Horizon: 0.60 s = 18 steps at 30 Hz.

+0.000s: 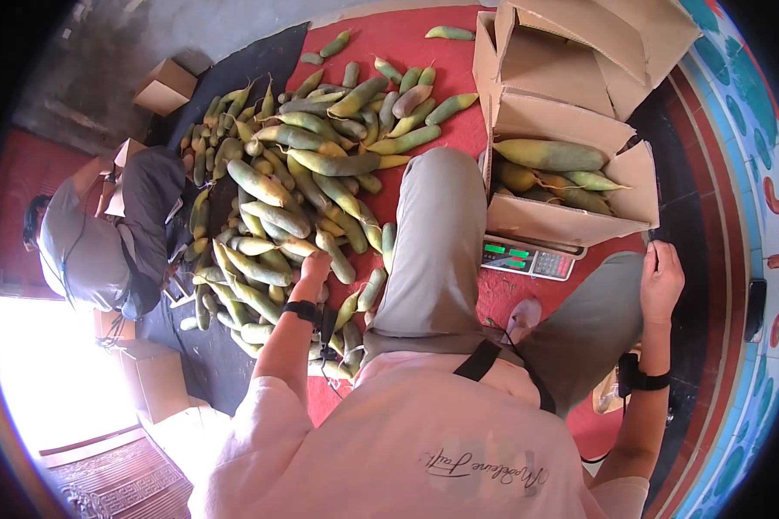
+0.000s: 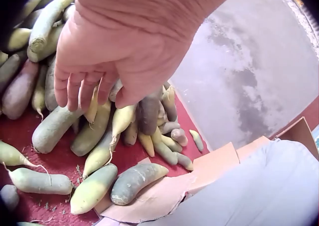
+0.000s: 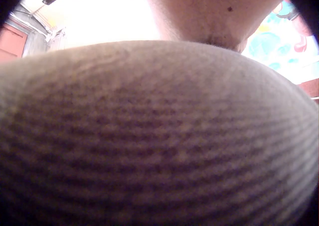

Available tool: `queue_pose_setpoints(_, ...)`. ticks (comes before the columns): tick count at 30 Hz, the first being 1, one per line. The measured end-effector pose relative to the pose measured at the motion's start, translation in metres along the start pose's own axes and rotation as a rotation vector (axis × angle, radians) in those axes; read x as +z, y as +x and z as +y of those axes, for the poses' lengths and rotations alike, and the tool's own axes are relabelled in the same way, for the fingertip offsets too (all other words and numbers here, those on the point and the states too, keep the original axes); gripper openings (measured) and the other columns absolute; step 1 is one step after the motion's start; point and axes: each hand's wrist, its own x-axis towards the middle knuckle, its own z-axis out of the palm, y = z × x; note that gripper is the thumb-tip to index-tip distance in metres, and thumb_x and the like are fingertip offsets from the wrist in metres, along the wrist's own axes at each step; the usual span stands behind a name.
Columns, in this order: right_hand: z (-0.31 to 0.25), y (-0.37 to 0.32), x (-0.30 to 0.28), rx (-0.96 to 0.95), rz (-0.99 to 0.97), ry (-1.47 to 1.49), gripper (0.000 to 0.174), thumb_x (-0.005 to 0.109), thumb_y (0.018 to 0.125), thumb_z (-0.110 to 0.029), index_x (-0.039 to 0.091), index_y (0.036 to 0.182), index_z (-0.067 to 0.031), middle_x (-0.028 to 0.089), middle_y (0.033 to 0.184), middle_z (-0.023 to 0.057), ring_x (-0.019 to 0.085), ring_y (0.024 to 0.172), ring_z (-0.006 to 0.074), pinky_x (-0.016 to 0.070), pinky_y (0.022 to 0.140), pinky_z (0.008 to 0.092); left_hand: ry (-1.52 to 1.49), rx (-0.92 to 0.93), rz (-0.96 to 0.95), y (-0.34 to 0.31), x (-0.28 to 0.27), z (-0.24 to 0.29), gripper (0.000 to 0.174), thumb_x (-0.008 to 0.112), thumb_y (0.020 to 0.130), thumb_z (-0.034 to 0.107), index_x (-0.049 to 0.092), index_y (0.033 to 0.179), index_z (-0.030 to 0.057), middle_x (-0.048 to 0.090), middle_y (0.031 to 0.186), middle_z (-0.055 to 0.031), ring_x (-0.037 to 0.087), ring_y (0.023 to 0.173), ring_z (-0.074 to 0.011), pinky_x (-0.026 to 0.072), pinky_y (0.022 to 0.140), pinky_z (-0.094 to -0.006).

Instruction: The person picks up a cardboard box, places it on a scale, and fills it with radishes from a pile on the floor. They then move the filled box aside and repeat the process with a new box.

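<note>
A big heap of green radishes (image 1: 299, 164) lies on the red cloth, to the left of the person's knee. My left hand (image 1: 314, 268) reaches down into the near side of the heap. In the left wrist view this hand (image 2: 117, 61) hangs over radishes, its fingers pointing down and slightly bent, with no radish gripped. My right hand (image 1: 662, 281) rests by the right knee, its fingers loosely bent and nothing showing in them. An open cardboard box (image 1: 571, 221) with several radishes (image 1: 554, 156) in it stands near that knee. Trouser cloth (image 3: 159, 136) fills most of the right wrist view.
Under the box sits a scale (image 1: 528, 259) with green digits lit. Another open carton (image 1: 571, 52) stands behind it. At the far left another person (image 1: 104, 233) bends over beside the heap. More cartons (image 1: 151, 376) stand near the bright doorway.
</note>
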Motion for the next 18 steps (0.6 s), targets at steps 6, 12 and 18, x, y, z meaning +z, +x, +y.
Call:
queue_pose_setpoints(6,-0.004,0.002,0.002,-0.005,-0.013,-0.022,0.006,0.055,0.082,-0.007,0.056,0.085,-0.0015,0.055,0.078,0.0127,0.055,0.069,0.0308,0.0447,0.061,0.0366,0.142,-0.001,0.065,0.019,-0.002,-0.009,0.038,0.058,0.075,0.027,0.058,0.11,0.0135,0.06,0.088,-0.0044,0.057,0.076,-0.0173,0.0488,0.061,-0.0317)
queue_pose_setpoints(12,-0.005,0.005,0.003,-0.008,-0.036,-0.028,0.007,0.055,0.083,-0.007,0.056,0.085,-0.0008,0.055,0.077,0.0134,0.055,0.069,0.031,0.0448,0.061,0.0366,0.175,0.008,0.044,0.04,0.005,-0.031,0.041,0.058,0.075,0.029,0.056,0.113,0.0143,0.06,0.093,-0.0036,0.056,0.076,-0.0174,0.0471,0.061,-0.0319)
queue_pose_setpoints(18,-0.003,0.006,0.005,-0.03,-0.042,-0.035,0.006,0.055,0.083,-0.006,0.056,0.085,-0.0004,0.055,0.077,0.0134,0.055,0.068,0.031,0.0448,0.061,0.0364,0.179,0.045,0.055,0.032,0.012,-0.028,0.045,0.057,0.073,0.03,0.057,0.112,0.0071,0.06,0.108,-0.017,0.055,0.104,-0.029,0.0416,0.09,-0.0351)
